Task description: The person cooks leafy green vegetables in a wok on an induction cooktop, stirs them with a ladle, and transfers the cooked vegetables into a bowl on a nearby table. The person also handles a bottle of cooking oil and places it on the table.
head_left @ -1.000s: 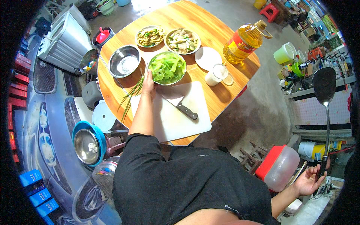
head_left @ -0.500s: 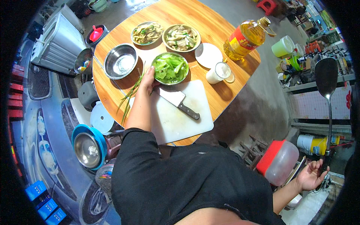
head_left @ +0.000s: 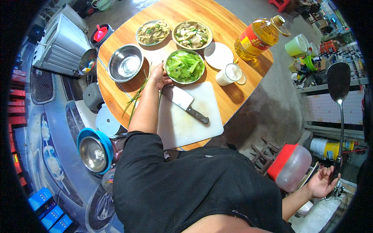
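Round wooden tabletop (head_left: pixel 233 89), surface in use. White cutting board (head_left: pixel 190 124) lies at the near edge, a cleaver (head_left: pixel 184 103) resting on it, blade toward the far left corner of the board, dark handle toward the right. Bowl of green leafy vegetables (head_left: pixel 185 66) sits just beyond the board's far edge; the left hand (head_left: pixel 160 77) grasps its near-left rim. Empty steel bowl (head_left: pixel 125 63) stands toward the left edge, green stalks (head_left: pixel 134 101) lying beside it. Two cooked dishes (head_left: pixel 192 34) occupy the far side — a cooking-oil bottle (head_left: pixel 259 37) at the right edge. The right hand (head_left: pixel 323 181), well off the table at lower right, holds the handle of a long metal spatula (head_left: pixel 339 83), fingers loosely curled round it.
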Available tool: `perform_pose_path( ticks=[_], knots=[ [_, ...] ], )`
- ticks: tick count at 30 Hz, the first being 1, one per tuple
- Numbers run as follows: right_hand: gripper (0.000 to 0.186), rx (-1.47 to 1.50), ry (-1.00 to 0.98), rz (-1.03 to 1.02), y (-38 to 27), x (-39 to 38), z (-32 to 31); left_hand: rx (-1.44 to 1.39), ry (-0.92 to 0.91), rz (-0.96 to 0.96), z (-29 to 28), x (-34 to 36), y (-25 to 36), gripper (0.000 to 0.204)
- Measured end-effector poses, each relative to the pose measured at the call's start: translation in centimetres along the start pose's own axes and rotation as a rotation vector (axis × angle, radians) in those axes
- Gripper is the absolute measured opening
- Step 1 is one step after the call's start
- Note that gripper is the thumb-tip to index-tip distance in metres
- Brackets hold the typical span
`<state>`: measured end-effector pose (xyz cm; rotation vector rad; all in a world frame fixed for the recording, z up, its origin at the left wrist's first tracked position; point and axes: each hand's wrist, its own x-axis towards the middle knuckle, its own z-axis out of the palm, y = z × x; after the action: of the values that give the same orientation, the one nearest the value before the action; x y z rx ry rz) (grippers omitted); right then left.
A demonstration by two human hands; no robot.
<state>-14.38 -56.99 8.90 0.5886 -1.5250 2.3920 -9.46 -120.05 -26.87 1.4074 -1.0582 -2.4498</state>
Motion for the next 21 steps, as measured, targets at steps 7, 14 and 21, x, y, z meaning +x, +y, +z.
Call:
perform_pose_path(
  ticks=[7,14,21],
  knots=[
    [0.026,-0.064,0.101,-0.036,1.2,0.6,1.0,1.211,0.356,0.670,2.1,1.4,3.3,0.052],
    [0.028,-0.077,0.084,0.003,1.4,0.4,1.0,0.952,0.182,0.431,7.7,9.0,6.8,0.038],
    [0.032,-0.130,0.113,0.055,-0.1,-0.9,-0.7,0.881,0.143,0.386,11.7,10.4,8.7,0.051]
  ],
)
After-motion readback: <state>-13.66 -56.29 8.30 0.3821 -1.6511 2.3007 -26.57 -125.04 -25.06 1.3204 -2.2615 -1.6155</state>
